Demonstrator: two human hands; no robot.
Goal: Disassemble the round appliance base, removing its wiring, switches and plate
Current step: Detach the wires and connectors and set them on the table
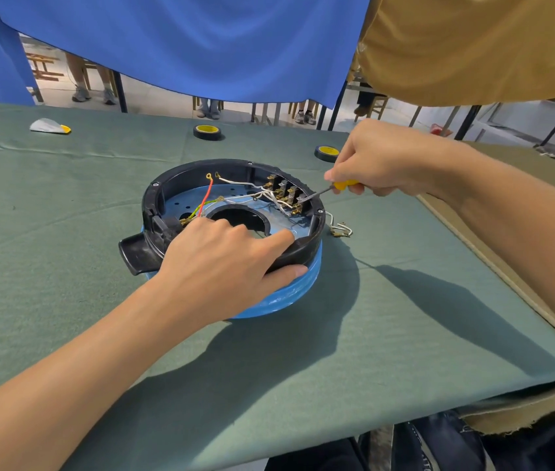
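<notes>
The round appliance base (167,180), black-rimmed with a blue lower part, lies upside down in the middle of the green cloth. Inside it are a blue metal plate (187,202) with a round hole, white, red and yellow-green wires (235,198), and a row of switch terminals (288,193) at the far right rim. My left hand (225,263) grips the near rim, fingers inside and thumb outside. My right hand (381,158) holds a small yellow-handled screwdriver (344,184), whose tip touches the terminals.
Loose white wire pieces (340,227) lie on the cloth right of the base. Two black-and-yellow tape rolls (207,131) (326,153) and a white-yellow object (50,126) sit farther back. The table edge (507,280) runs along the right. Blue and tan curtains hang behind, with people's legs below.
</notes>
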